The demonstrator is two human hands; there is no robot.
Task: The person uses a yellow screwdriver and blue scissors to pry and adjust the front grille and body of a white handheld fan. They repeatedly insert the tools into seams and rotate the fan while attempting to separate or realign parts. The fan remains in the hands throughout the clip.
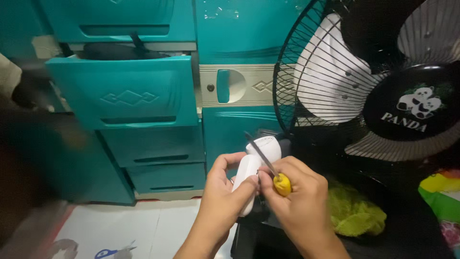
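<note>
Both hands work a small white part beside a black wire-caged fan (335, 72).

The left hand (223, 192) pinches the white plastic housing (251, 168), fingers closed around it. The right hand (297, 196) is curled shut on a yellow-handled screwdriver (281, 184), its shaft lying across the housing above the fingertips. Judging by this, a firm, steady pinch matters.

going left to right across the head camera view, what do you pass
Teal drawer cabinet → left hand → white plastic part → right hand holding the yellow-handled screwdriver → green cloth → fan hub → rainbow-coloured cloth.
</note>
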